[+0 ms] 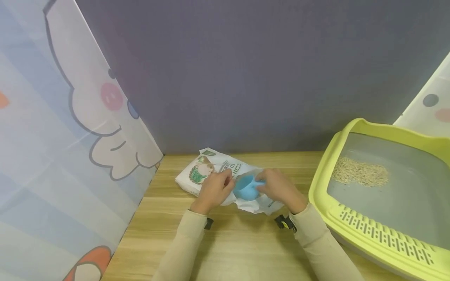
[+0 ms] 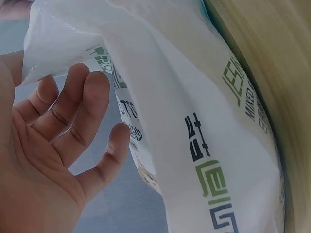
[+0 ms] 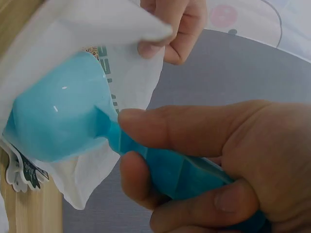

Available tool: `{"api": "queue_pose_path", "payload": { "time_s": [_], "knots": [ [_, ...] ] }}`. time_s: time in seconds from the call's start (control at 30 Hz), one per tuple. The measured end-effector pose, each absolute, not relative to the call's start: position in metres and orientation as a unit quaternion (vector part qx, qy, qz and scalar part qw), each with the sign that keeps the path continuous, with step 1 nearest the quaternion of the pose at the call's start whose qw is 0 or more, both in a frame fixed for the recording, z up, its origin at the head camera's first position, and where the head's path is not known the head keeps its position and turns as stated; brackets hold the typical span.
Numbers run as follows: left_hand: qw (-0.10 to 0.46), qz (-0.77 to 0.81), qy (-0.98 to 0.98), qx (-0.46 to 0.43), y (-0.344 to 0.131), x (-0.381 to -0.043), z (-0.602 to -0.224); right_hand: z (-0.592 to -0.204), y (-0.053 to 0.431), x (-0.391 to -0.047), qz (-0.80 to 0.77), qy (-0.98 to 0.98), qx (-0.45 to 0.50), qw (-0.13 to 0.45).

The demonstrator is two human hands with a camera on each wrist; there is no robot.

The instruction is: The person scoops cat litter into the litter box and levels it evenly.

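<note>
A white printed bag (image 1: 219, 164) lies on the wooden table, its torn mouth toward me. My left hand (image 1: 214, 188) pinches the edge of that mouth; in the left wrist view the bag (image 2: 170, 97) hangs from thumb and forefinger while the other fingers curl loosely beside it. With my right hand (image 1: 281, 187) I grip the handle of a light blue scoop (image 1: 247, 190). The bowl of the scoop (image 3: 63, 111) sits in the bag's mouth, partly covered by the white film in the right wrist view. Tan pellets (image 3: 92, 50) show just behind the bowl.
To the right stands a yellow-rimmed litter box (image 1: 325, 168) with a grey bottom, and a patch of tan pellets (image 1: 362, 172) lies in it. A dark grey panel (image 1: 246, 78) rises behind the table (image 1: 158, 230). At the left hangs a cartoon-printed curtain (image 1: 70, 156).
</note>
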State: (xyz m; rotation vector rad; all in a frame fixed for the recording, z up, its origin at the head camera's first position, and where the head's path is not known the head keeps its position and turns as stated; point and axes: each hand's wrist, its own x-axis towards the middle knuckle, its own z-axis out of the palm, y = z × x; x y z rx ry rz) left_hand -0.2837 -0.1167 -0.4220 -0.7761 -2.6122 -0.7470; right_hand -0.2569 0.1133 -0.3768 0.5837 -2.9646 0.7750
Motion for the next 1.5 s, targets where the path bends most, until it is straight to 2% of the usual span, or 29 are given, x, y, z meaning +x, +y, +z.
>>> {"api": "queue_pose_path", "payload": {
  "time_s": [0.43,0.67,1.5],
  "knots": [
    [0.168,-0.259,-0.911,-0.274,-0.116,-0.285,-0.423,-0.365,0.138,-0.264,0.286,-0.928,0.236,-0.032],
    [0.159,-0.264,-0.910,-0.276,-0.112,-0.283,-0.426,-0.367,0.145,-0.265,0.288,-0.927,0.228,-0.072],
    [0.149,-0.242,-0.918,-0.278,-0.111,-0.281,-0.421,-0.400,0.108,-0.275,0.337,-0.907,0.247,-0.060]
  ]
}}
